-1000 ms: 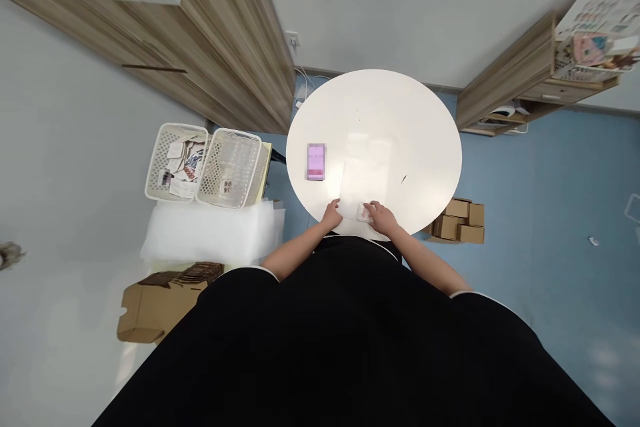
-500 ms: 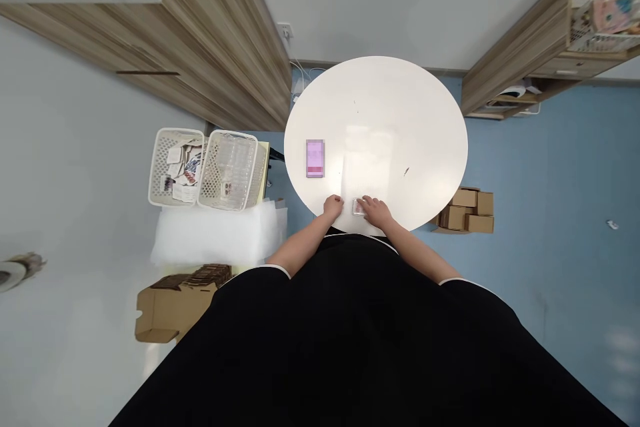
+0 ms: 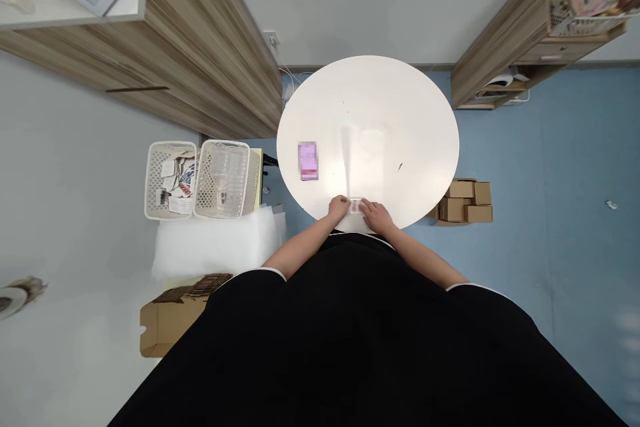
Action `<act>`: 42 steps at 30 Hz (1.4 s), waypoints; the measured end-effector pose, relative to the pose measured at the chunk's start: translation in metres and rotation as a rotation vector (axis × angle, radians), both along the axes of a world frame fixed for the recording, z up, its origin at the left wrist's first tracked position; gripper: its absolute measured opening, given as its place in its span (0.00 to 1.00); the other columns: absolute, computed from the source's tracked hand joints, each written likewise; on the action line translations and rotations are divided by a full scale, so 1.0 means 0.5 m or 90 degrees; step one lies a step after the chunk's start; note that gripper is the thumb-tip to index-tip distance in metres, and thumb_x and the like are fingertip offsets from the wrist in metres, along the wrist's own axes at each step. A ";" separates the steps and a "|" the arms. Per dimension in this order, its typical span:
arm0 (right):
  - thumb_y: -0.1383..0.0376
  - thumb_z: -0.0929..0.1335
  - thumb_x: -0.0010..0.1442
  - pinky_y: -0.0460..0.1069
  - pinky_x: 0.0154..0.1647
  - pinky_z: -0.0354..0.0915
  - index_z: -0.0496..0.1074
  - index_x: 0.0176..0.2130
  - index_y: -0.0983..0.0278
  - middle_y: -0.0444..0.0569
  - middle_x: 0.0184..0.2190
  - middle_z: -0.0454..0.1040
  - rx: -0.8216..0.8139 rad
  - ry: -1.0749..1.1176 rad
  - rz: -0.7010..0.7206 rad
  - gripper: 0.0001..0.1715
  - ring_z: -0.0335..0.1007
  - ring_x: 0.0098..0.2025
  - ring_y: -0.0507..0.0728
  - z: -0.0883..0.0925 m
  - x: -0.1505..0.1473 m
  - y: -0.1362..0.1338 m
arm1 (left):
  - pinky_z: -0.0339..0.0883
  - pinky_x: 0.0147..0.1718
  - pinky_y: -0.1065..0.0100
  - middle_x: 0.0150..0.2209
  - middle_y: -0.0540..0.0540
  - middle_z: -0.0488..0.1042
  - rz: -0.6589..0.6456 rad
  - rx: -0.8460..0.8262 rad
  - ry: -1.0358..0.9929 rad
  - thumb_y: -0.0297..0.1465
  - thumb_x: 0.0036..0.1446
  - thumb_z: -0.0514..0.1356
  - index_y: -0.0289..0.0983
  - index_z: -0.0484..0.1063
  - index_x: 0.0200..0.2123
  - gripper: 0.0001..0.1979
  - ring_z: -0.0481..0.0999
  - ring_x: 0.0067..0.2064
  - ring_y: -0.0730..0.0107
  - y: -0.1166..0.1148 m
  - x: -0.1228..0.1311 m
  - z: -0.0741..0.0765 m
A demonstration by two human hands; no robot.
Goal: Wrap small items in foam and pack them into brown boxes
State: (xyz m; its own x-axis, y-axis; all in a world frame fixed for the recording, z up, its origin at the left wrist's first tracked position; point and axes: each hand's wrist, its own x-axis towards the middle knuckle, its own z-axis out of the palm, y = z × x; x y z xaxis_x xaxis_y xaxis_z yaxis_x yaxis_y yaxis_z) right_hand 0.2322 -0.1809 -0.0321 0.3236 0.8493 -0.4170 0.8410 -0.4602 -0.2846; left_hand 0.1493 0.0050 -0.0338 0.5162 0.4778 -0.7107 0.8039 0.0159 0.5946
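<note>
The person's left hand (image 3: pixel 339 208) and right hand (image 3: pixel 377 217) meet at the near edge, about 6 o'clock, of a round white table (image 3: pixel 367 90) with a smooth, faintly glossy top. Between them lies a small clear plastic packet (image 3: pixel 356 205) with something pinkish inside, too small to make out. The fingers of each hand sit close together and reach it from either side; the left fingertips are just at its left edge and the right fingers at its right edge. Whether they are clamped on it, I cannot tell.

At about 9 o'clock on the tabletop lies a flat rectangular pink package (image 3: pixel 308 161), its print blurred. Beyond the table at 9 o'clock stand two white perforated plastic baskets side by side: the left basket (image 3: pixel 170 180) is filled with loose paper cards and printed sheets, and the right basket (image 3: pixel 221 180) holds clear plastic packets. Below them is a soft white foam sheet (image 3: pixel 215 243), and at about 7 o'clock an opened corrugated cardboard box (image 3: pixel 170 323). At about 4 o'clock, small brown cardboard boxers (image 3: pixel 463 201) are stacked on the blue floor (image 3: pixel 550 147). A wood-grain cabinet (image 3: pixel 200 33) runs along 10 o'clock.
</note>
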 end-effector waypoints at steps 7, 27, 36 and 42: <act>0.73 0.59 0.67 0.58 0.60 0.66 0.63 0.71 0.64 0.55 0.74 0.57 -0.003 0.051 -0.049 0.35 0.66 0.63 0.65 -0.006 -0.043 -0.001 | 0.68 0.45 0.68 0.43 0.43 0.82 -0.115 0.039 0.041 0.32 0.63 0.64 0.37 0.78 0.37 0.04 0.79 0.46 0.63 -0.036 0.044 0.004; 0.59 0.69 0.56 0.50 0.34 0.66 0.71 0.31 0.61 0.47 0.28 0.74 0.057 0.292 -0.829 0.07 0.68 0.30 0.58 -0.031 0.040 0.014 | 0.68 0.46 0.62 0.59 0.38 0.69 -0.616 0.326 -0.094 0.21 0.68 0.50 0.37 0.69 0.61 0.22 0.73 0.51 0.58 -0.061 -0.016 0.005; 0.57 0.66 0.61 0.50 0.40 0.64 0.74 0.35 0.59 0.46 0.34 0.79 0.118 0.269 -0.607 0.11 0.72 0.37 0.57 0.014 -0.012 0.060 | 0.68 0.55 0.59 0.60 0.40 0.70 -0.555 0.288 -0.168 0.22 0.66 0.53 0.39 0.71 0.61 0.23 0.73 0.53 0.59 -0.049 -0.025 -0.013; 0.62 0.63 0.65 0.50 0.43 0.67 0.79 0.43 0.60 0.49 0.41 0.81 0.015 0.273 -0.542 0.15 0.75 0.44 0.59 0.021 -0.004 0.101 | 0.66 0.62 0.58 0.60 0.42 0.73 -0.424 0.121 -0.204 0.19 0.62 0.50 0.38 0.72 0.59 0.25 0.72 0.60 0.61 -0.015 -0.024 0.001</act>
